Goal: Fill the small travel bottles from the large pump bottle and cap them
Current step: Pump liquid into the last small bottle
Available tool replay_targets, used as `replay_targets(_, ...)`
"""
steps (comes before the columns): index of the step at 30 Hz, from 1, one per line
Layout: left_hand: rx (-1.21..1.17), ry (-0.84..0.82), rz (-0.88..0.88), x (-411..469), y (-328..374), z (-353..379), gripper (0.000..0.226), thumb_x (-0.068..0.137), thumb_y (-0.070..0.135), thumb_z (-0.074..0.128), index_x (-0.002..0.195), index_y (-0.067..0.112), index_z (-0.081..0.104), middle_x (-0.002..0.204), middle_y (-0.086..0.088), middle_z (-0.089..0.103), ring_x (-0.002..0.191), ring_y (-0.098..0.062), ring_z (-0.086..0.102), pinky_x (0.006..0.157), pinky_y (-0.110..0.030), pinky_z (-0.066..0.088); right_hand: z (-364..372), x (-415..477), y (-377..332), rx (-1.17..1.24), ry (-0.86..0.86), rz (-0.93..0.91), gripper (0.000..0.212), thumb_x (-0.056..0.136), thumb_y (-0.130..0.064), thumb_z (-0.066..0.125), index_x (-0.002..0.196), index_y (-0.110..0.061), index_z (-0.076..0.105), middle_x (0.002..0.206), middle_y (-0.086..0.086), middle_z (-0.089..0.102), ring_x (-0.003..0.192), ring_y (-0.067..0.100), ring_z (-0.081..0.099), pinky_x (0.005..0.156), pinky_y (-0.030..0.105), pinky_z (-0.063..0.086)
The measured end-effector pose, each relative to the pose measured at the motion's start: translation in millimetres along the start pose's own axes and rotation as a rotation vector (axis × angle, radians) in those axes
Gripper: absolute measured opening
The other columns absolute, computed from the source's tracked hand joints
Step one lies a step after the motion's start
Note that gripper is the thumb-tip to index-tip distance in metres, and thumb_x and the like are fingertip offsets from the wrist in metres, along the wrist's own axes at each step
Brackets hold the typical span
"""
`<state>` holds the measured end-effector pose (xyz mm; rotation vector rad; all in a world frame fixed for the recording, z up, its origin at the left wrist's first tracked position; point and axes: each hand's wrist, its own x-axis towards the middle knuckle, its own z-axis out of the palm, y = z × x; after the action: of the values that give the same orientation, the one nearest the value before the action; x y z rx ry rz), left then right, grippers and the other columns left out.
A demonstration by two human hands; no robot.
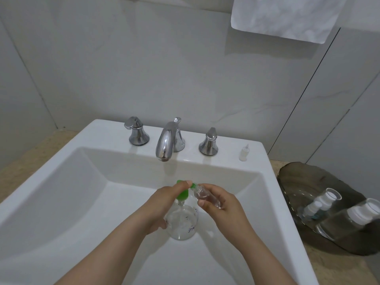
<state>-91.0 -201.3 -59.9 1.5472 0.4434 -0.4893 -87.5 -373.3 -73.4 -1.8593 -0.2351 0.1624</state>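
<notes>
Over the white sink basin [86,194] a clear large pump bottle [182,222] with a green pump head [182,193] is held upright. My left hand [164,204] wraps its neck, fingers lying over the green pump head. My right hand [221,204] grips a small clear travel bottle [206,196], tilted so its open mouth meets the green nozzle. A small clear cap with a pointed tip [244,152] stands on the sink's back ledge at the right.
A chrome faucet [166,140] with two handles [136,131] [209,141] sits on the back ledge. A dark glass tray [292,177] on the counter to the right holds several clear white-capped bottles [324,200]. A white towel [285,15] hangs top right.
</notes>
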Motion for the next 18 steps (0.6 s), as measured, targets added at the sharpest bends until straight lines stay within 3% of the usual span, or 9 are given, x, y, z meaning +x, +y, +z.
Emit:
replay_targets(3,-0.003,-0.010,-0.007,-1.8,1.4,0.3,0.099,0.041,0.081,0.062,0.127,0.031,0.060,0.136,0.003,0.054,0.128,-0.033,0.048,0.105,-0.060,0.038,0.2,0.0,-1.4,0.000,0.003,-0.015,0.028,0.088,-0.010,0.066,0.109,-0.028,0.068,0.097,-0.018,0.070,0.092,0.001,0.063,0.086,0.019,0.049)
replay_targets(6,-0.016,-0.022,-0.013,-4.0,2.9,1.1,0.105,0.042,0.086,0.059,0.132,0.034,0.056,0.142,0.004,0.051,0.131,-0.033,0.046,0.094,-0.055,0.036,0.0,0.0,-3.8,0.041,0.010,-0.030,0.028,0.088,-0.010,0.066,0.110,-0.026,0.068,0.098,-0.017,0.071,0.092,-0.002,0.063,0.082,0.011,0.047)
replay_targets(9,-0.027,-0.027,-0.021,-5.4,4.6,1.2,0.106,0.045,0.088,0.058,0.136,0.033,0.054,0.144,0.004,0.049,0.135,-0.033,0.043,0.091,-0.054,0.034,0.4,0.0,-3.8,0.051,0.012,-0.042,0.027,0.088,-0.010,0.066,0.110,-0.026,0.068,0.099,-0.016,0.071,0.095,0.000,0.064,0.084,0.013,0.049)
replay_targets(18,-0.010,-0.021,-0.005,-2.2,2.4,0.5,0.102,0.041,0.082,0.064,0.129,0.031,0.059,0.137,0.001,0.054,0.127,-0.035,0.048,0.102,-0.058,0.038,0.6,0.1,-2.8,0.068,0.013,-0.022,0.029,0.088,-0.008,0.066,0.112,-0.024,0.068,0.100,-0.015,0.071,0.095,-0.002,0.064,0.085,0.013,0.049)
